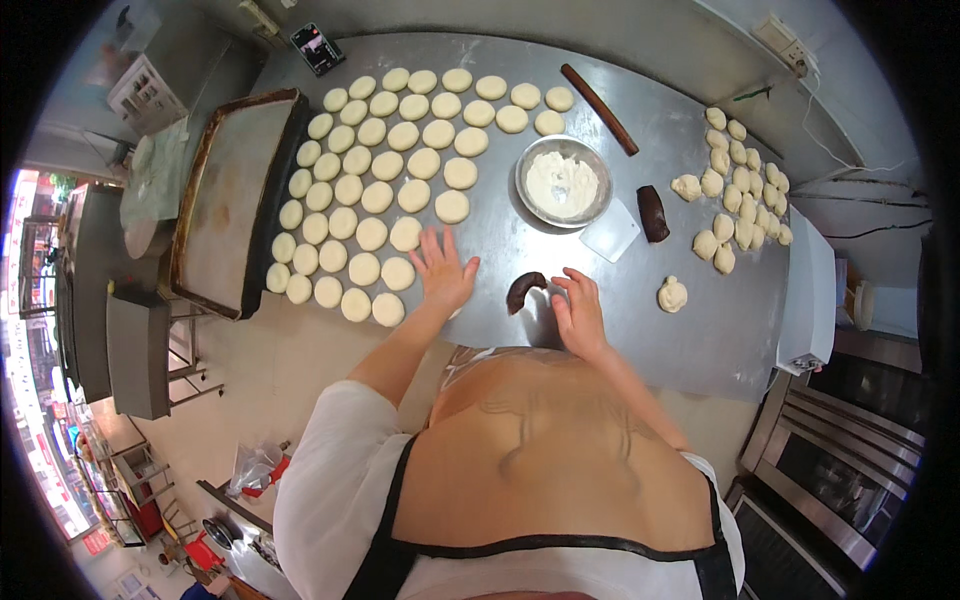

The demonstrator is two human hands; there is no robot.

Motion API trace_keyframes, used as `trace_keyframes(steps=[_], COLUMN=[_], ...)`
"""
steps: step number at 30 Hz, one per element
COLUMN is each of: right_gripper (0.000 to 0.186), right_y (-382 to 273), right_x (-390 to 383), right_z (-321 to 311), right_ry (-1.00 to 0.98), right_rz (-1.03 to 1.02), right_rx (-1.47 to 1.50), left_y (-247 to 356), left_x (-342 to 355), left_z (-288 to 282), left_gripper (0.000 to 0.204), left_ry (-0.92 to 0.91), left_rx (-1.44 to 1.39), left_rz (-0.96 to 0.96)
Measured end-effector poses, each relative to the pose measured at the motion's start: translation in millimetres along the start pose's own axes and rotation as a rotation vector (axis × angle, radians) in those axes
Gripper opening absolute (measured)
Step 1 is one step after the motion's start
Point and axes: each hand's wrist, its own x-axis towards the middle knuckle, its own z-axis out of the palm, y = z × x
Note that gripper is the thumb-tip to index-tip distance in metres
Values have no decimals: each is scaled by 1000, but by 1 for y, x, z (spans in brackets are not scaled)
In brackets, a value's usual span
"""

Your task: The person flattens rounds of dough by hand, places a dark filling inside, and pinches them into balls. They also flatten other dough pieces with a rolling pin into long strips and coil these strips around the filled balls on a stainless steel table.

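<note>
My left hand [440, 275] lies with fingers spread beside rows of flattened pale dough rounds [371, 233], a sliver of pale dough showing by its lower side. My right hand [578, 310], fingers loosely apart, is just right of a curved piece of dark brown paste [520, 290]. Beyond them sit a steel bowl of white powder [562, 183], a translucent scraper [615, 232], a thicker dark brown log [652, 214] and a wooden rolling pin [600, 108]. Unflattened dough lumps [740, 179] cluster at the right, and a single lump [672, 294] lies nearer my right hand.
A large dark-rimmed baking tray [215, 210] is at the steel table's [700, 345] left end. A phone [316, 48] stands at the back near the wall. A white machine [805, 300] borders the right end, with steel ovens [830, 460] below. Racks and stools stand at the left.
</note>
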Motion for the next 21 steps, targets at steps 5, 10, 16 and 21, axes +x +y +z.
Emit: trace_keyframes(steps=[5, 10, 16, 21], right_gripper=[28, 26, 24, 22], right_y=[8, 2, 9, 3], right_x=[-2, 7, 2, 2], right_z=[2, -2, 8, 9], right_ry=[23, 53, 44, 5], right_rz=[58, 36, 73, 16], right_rx=[37, 31, 73, 73], left_y=[-8, -17, -30, -13], left_x=[-14, -46, -46, -15], left_z=[-15, -36, -58, -78], left_gripper=[72, 58, 50, 43], left_ry=[-85, -244, -481, -931], left_rx=[55, -85, -160, -399], left_rz=[203, 95, -250, -322])
